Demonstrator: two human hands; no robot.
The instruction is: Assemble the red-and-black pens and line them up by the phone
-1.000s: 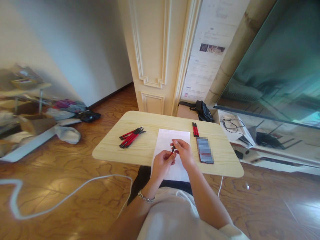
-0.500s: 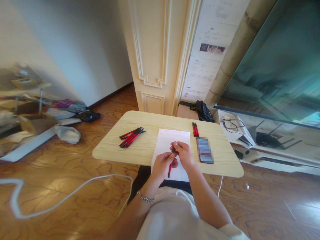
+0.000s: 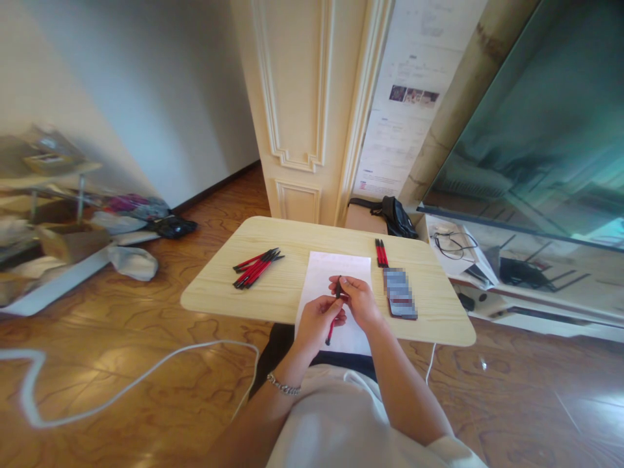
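Over a white sheet of paper (image 3: 319, 273), both hands grip one red-and-black pen (image 3: 330, 331). My left hand (image 3: 318, 318) is closed round its red barrel, whose black end points down toward me. With fingertips pinched, my right hand (image 3: 357, 300) holds the pen's black upper part. The fingers hide the middle of the pen. To the left on the table lies a loose pile of several similar red-and-black pens (image 3: 257, 268). A few more red pens (image 3: 381, 253) lie side by side right of the paper.
A phone (image 3: 400, 294) with a blurred screen lies right of the paper on the pale wooden table (image 3: 209, 286). Behind the table sits a black bag (image 3: 397, 216). A white cable (image 3: 160, 357) runs along the floor at left, near bags and boxes (image 3: 73, 240).
My right fingers have shifted slightly on the pen's black part, and more of it shows. The pen's lower end has tilted a little to the left. The other things stay put.
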